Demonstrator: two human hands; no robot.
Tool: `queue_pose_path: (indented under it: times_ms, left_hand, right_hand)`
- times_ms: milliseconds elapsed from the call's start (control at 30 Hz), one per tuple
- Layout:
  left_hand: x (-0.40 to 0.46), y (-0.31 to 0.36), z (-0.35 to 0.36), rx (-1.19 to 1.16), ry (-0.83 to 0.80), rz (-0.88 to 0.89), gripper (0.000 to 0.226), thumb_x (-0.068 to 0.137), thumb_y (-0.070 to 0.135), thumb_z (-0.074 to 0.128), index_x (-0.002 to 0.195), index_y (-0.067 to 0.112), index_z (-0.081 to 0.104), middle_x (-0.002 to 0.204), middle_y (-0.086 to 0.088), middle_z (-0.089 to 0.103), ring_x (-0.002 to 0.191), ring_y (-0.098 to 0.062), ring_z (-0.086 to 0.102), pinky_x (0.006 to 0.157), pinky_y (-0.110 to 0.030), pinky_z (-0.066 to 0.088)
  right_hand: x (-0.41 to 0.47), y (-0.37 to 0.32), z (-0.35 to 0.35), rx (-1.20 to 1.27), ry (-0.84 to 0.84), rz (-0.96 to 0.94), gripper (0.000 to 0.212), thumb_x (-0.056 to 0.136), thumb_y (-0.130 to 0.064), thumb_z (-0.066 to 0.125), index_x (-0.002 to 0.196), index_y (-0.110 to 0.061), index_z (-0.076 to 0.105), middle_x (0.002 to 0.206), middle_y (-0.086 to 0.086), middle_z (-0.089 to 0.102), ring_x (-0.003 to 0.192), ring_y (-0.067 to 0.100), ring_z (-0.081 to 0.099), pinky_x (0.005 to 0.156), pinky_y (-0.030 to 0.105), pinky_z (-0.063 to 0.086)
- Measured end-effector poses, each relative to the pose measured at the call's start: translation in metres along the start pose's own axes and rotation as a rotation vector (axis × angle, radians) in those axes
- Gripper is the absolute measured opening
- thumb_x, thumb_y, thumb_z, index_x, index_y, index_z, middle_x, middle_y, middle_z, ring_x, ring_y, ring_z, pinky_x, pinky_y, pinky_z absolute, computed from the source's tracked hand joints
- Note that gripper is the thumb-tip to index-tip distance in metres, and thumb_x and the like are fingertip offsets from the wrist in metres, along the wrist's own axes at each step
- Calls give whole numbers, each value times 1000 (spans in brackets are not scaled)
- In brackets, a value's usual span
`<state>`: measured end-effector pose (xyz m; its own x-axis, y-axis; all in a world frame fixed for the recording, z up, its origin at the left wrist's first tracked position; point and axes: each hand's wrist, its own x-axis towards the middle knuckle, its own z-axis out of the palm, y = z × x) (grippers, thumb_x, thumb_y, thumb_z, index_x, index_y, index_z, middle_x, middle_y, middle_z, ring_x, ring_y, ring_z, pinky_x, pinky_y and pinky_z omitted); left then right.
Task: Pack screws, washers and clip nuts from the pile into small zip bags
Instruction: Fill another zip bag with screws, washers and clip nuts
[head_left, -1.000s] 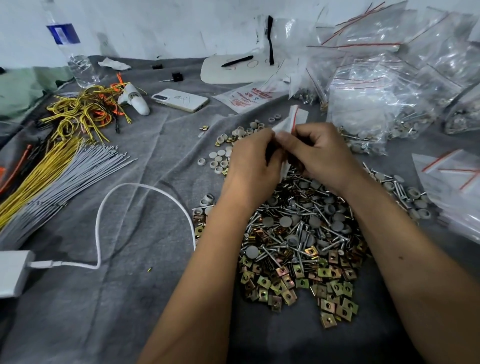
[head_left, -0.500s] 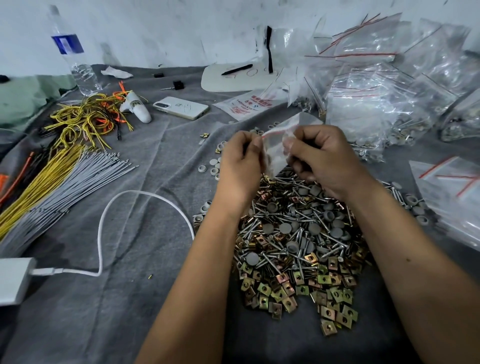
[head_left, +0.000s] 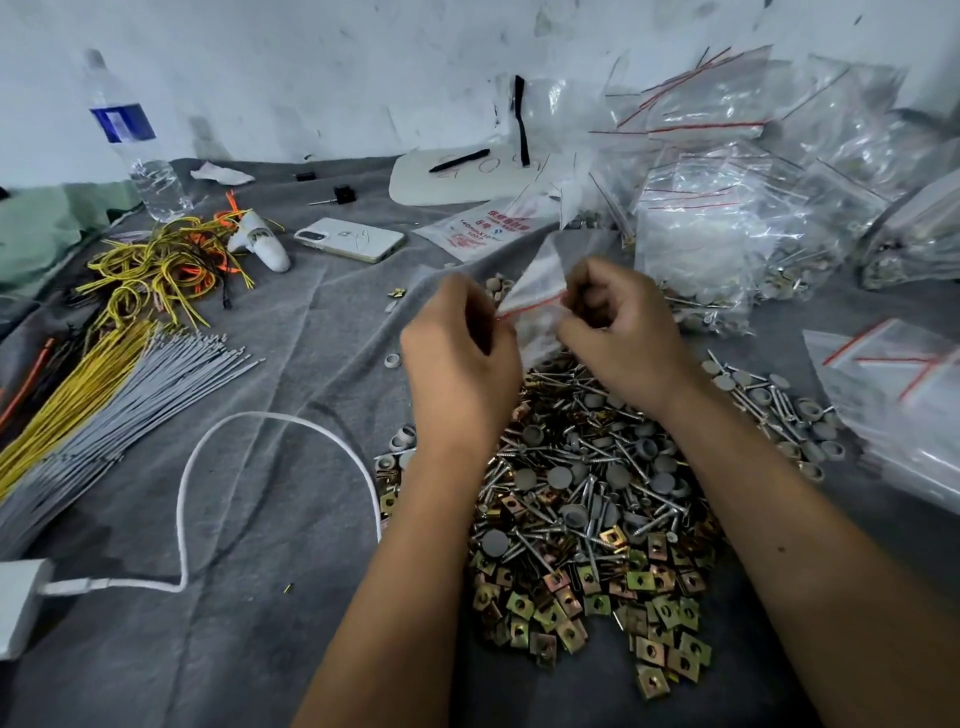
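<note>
We've got both hands pinching a small clear zip bag with a red seal line (head_left: 535, 306): left hand (head_left: 460, 364) and right hand (head_left: 621, 332) gripping opposite ends, right above the mixed pile of screws, grey washers and brass clip nuts (head_left: 587, 499).

The cloth (head_left: 260, 415) on the table is plain grey; the zip bag (head_left: 535, 291) is clear with a red seal line; the clip nuts (head_left: 571, 613) at the near side are brassy yellow tinged green and pink; the screws (head_left: 597, 467) are silver with flat grey heads; at left, wires (head_left: 156, 260) are yellow and orange, ties (head_left: 104, 415) pale grey; the cable (head_left: 270, 415) is white; the bottle (head_left: 130, 130) bears a blue label.
</note>
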<state>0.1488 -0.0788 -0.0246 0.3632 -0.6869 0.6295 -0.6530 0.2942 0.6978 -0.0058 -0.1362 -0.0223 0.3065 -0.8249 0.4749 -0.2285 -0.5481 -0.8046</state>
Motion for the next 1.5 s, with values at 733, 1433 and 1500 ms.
queue_pose_path:
  times_ms: [733, 1433, 1500]
  left_hand:
    - [10, -18, -27, 365, -122, -219, 10, 82, 10, 70, 82, 19, 73, 78, 1, 72, 79, -25, 69, 76, -38, 59]
    - [-3, -27, -27, 251, -157, -104, 14, 95, 16, 67, 89, 14, 80, 84, -3, 67, 74, -20, 60, 66, -31, 43]
    - [-3, -26, -27, 226, -125, -98, 13, 95, 14, 67, 93, 13, 81, 86, -3, 70, 76, -20, 63, 70, -33, 49]
  right_hand:
    - [3, 4, -7, -833, -363, 21, 24, 88, -50, 72, 100, -30, 72, 101, -5, 46, 126, 26, 35, 108, 43, 32]
    - [4, 7, -4, -519, -157, -112, 16, 91, -25, 75, 106, -18, 77, 100, -1, 66, 97, 17, 56, 86, 32, 44]
    - [4, 8, -4, -505, -129, -100, 13, 92, -19, 74, 105, -16, 77, 97, -2, 71, 88, 14, 63, 78, 24, 46]
